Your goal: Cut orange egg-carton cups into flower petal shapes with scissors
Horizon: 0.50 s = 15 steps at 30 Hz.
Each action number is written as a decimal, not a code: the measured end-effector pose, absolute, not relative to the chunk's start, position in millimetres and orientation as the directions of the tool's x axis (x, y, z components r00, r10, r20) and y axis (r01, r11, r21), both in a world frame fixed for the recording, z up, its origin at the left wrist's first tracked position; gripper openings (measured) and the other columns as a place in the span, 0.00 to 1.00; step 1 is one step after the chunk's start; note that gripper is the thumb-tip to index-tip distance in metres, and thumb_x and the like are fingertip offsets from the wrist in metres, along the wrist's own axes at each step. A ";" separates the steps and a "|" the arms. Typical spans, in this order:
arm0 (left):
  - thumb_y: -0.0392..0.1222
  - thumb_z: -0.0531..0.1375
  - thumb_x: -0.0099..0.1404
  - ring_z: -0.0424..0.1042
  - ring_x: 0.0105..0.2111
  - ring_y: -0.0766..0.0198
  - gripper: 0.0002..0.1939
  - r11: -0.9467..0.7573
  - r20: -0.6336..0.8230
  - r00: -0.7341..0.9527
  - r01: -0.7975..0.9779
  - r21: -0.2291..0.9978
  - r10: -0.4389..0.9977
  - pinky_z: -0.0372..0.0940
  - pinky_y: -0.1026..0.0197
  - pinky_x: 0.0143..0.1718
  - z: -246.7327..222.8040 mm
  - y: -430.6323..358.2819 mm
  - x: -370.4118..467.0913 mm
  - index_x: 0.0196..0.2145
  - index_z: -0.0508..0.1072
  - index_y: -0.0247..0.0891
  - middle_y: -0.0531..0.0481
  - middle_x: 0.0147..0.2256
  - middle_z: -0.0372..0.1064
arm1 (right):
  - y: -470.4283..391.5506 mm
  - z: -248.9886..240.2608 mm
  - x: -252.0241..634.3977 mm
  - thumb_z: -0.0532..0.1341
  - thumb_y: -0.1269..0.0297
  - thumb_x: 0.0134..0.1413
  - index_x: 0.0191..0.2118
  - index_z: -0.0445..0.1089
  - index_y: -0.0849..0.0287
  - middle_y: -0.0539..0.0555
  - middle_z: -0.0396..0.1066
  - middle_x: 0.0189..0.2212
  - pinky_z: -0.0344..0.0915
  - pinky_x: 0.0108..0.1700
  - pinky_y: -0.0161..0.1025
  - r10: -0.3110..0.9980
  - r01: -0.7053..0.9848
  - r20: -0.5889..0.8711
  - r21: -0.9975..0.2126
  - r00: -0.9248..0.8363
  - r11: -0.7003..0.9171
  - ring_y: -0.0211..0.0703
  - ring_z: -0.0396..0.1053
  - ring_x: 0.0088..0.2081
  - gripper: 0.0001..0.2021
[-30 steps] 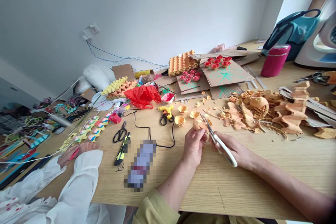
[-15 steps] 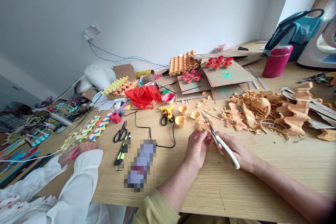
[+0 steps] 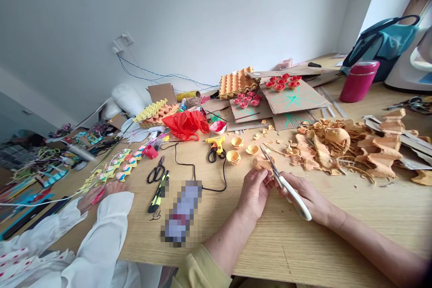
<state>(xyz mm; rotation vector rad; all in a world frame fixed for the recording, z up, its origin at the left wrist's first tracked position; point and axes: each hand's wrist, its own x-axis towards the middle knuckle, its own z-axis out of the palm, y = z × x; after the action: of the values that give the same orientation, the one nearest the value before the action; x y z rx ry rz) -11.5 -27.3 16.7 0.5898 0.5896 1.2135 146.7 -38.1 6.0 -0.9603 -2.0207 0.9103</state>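
Observation:
My left hand [image 3: 254, 191] pinches an orange egg carton cup [image 3: 260, 163] above the table, just in front of me. In my right hand [image 3: 305, 193] are white-handled scissors [image 3: 293, 195], my fingers wrapped round the grips. Their blades point up and away, right against the edge of the carton cup; whether the cup lies between them I cannot tell. Just beyond my left hand stand several trimmed cups [image 3: 233, 157]. A heap of torn egg carton scraps [image 3: 337, 144] spreads to the right.
A yellow glue gun [image 3: 216, 144], black scissors [image 3: 155, 172] and a utility knife [image 3: 158, 193] lie left of my hands. Cardboard sheets [image 3: 303, 99] carry red cup flowers [image 3: 279, 84]. A pink flask [image 3: 359, 81] stands far right. Another person's hands [image 3: 101, 192] rest at the left.
The view has shifted slightly. My hands keep nearly the same pose, with the carton cup and scissors still held together.

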 end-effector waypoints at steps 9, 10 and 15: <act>0.41 0.69 0.55 0.64 0.29 0.71 0.11 0.224 -0.082 0.231 -0.701 0.677 0.970 0.61 0.65 0.35 17.3 -26.1 -14.6 0.29 0.71 0.34 0.53 0.27 0.65 | -38.4 6.6 146.8 0.49 0.47 0.66 0.33 0.63 0.54 0.52 0.67 0.28 0.63 0.35 0.42 0.843 0.366 0.287 -0.803 -0.455 0.471 0.44 0.63 0.30 0.18; 0.41 0.70 0.55 0.64 0.29 0.71 0.11 0.223 -0.086 0.225 -0.705 0.673 0.971 0.61 0.65 0.35 17.8 -26.0 -14.8 0.29 0.72 0.34 0.53 0.28 0.65 | -38.7 7.0 146.8 0.48 0.47 0.66 0.33 0.62 0.55 0.52 0.67 0.28 0.63 0.35 0.42 0.844 0.375 0.283 -0.799 -0.455 0.470 0.44 0.63 0.30 0.18; 0.42 0.71 0.52 0.63 0.28 0.71 0.13 0.221 -0.119 0.191 -0.714 0.664 0.974 0.62 0.65 0.35 21.1 -25.4 -15.8 0.29 0.72 0.35 0.54 0.27 0.64 | -39.3 8.5 146.5 0.47 0.46 0.65 0.31 0.61 0.55 0.52 0.65 0.26 0.63 0.34 0.42 0.852 0.409 0.265 -0.787 -0.451 0.461 0.45 0.63 0.29 0.20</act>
<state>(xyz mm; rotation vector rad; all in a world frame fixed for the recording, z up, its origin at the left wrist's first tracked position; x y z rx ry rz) -15.8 -25.4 21.1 0.5294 0.5939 1.2668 146.5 -39.3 8.5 -1.0467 -2.0482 0.8575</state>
